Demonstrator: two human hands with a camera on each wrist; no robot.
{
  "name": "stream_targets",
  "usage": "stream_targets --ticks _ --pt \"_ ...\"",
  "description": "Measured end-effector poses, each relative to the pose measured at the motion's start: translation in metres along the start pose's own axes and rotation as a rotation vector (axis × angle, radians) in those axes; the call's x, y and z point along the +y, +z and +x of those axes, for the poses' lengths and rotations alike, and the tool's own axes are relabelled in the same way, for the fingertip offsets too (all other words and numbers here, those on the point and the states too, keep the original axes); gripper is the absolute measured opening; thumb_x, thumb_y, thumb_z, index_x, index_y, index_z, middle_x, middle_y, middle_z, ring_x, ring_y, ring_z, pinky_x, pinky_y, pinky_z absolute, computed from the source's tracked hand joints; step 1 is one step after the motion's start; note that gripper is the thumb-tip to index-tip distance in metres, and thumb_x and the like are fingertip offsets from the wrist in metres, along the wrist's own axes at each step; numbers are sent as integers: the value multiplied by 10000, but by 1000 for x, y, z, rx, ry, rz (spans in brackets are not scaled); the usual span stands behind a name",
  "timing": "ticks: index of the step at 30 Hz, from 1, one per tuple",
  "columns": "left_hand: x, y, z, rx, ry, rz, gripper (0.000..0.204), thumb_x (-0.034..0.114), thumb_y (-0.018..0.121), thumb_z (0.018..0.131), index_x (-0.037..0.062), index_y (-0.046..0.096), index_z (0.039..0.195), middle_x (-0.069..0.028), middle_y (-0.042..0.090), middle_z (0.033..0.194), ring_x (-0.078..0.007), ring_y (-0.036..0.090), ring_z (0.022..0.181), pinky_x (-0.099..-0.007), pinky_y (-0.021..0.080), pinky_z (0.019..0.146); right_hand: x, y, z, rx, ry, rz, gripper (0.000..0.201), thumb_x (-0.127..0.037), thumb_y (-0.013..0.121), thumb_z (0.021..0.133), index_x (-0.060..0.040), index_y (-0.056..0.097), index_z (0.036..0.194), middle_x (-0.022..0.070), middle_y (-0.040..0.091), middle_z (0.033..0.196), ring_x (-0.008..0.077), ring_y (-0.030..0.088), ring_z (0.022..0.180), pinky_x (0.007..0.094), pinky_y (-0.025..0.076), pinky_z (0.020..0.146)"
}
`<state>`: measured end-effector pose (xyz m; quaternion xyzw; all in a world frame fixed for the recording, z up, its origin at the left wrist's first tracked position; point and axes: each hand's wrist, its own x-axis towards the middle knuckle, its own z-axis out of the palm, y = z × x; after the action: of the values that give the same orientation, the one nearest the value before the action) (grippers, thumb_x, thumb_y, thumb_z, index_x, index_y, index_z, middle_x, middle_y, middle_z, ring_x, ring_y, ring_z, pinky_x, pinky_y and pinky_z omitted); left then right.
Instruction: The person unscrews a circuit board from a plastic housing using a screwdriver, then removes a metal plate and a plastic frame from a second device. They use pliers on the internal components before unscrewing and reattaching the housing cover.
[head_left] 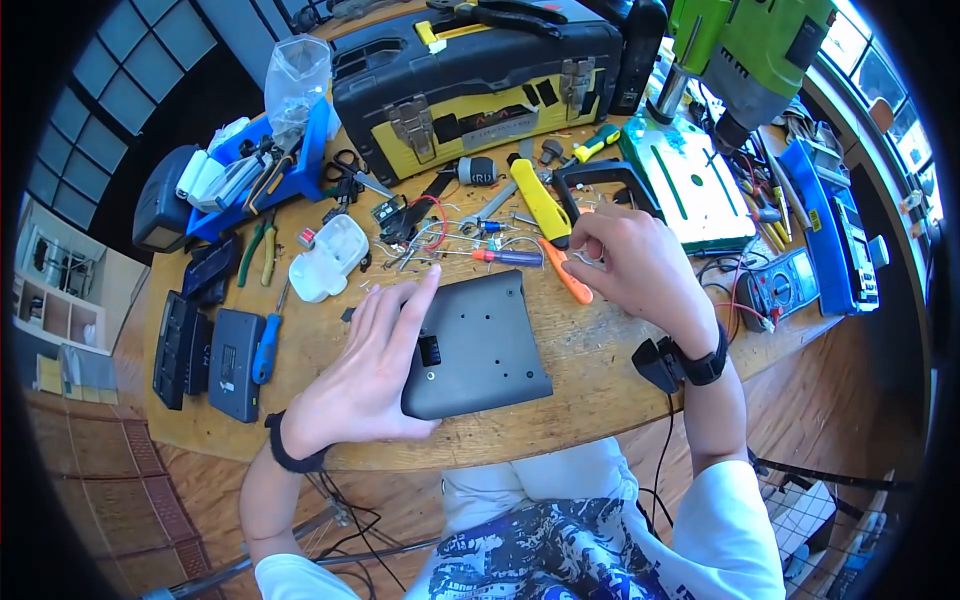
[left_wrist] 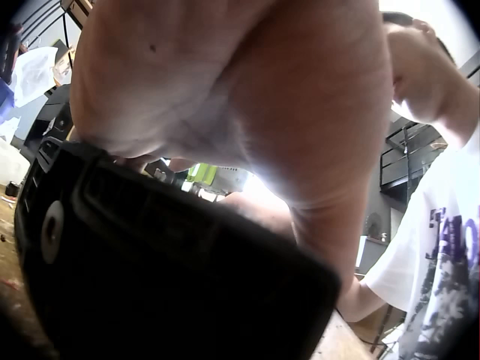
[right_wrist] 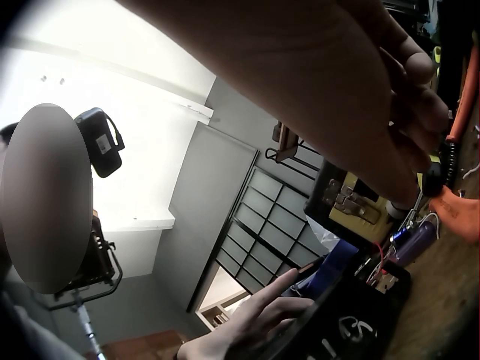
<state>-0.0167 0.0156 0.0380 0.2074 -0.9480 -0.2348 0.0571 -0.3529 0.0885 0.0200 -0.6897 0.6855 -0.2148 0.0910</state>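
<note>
A dark grey plastic housing (head_left: 478, 345), with small holes and a rectangular cutout, lies near the table's front edge. My left hand (head_left: 368, 365) rests along its left end, thumb at the near corner and index finger stretched away from it. In the left wrist view the housing (left_wrist: 172, 262) is close under the palm. My right hand (head_left: 640, 265) is bent over the tools right of the housing, beside orange-handled pliers (head_left: 568, 275) and a yellow utility knife (head_left: 540, 203). Its fingertips are bent toward the thumb; I cannot tell whether they pinch something small.
A purple-handled screwdriver (head_left: 512, 257) and wires lie beyond the housing. A black-and-yellow toolbox (head_left: 480, 90) stands behind. At right are a green drill (head_left: 760, 60) and a multimeter (head_left: 785, 285). At left lie a blue screwdriver (head_left: 266, 348), a white plastic case (head_left: 328, 258) and dark plastic parts (head_left: 235, 365).
</note>
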Motion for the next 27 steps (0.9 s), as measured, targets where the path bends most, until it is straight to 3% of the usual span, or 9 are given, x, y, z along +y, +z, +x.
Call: stream_targets --ticks 6,8,11,20,22,26,27 --pt "2 -8 -3 -56 -8 18 1502 433 1030 639 -16 103 1733 -329 329 1615 -540 311 1550 -649 204 1318 0 0 1 29 -20 11 265 -268 812 914 -30 759 1017 121 723 892 345 733 818 455 572 722" --pt "7 -14 -7 -68 -42 111 1547 475 1038 611 -21 98 1736 -331 286 1669 -530 271 1584 -620 200 1328 -4 1 3 78 -298 171 192 -208 803 926 -49 765 1025 112 712 933 337 725 811 446 570 731" --pt "7 -17 -17 -47 -94 188 1584 496 1051 583 -25 102 1738 -329 225 1740 -510 216 1631 -577 203 1341 -18 12 2 -4 -393 334 142 -174 800 937 -69 772 1029 102 699 967 326 720 824 435 565 736" --pt "-14 -17 -58 65 -255 64 1621 441 1066 583 -13 34 1747 -300 252 1758 -452 263 1639 -518 236 1349 -40 28 1 33 -307 314 110 -162 787 953 -65 736 958 88 674 939 321 714 833 444 563 724" --pt "-15 -18 -58 14 -263 -30 1548 440 1035 659 -44 33 1734 -337 238 1738 -485 271 1621 -507 251 1347 -42 31 1 25 -241 313 131 -156 782 955 -50 705 960 96 678 939 326 717 843 449 565 726" --pt "-16 -19 -53 -5 -188 -24 1498 427 1023 685 -60 63 1727 -335 245 1738 -481 272 1624 -500 254 1347 -39 31 2 55 -275 251 120 -121 772 954 -40 685 968 109 680 936 326 722 841 437 564 731" --pt "-14 -21 -51 -16 -185 12 1466 429 1028 674 -26 124 1735 -312 250 1751 -464 271 1632 -505 252 1345 -36 27 3 71 -253 323 99 -97 762 954 -37 687 974 115 679 932 323 721 834 425 563 733"
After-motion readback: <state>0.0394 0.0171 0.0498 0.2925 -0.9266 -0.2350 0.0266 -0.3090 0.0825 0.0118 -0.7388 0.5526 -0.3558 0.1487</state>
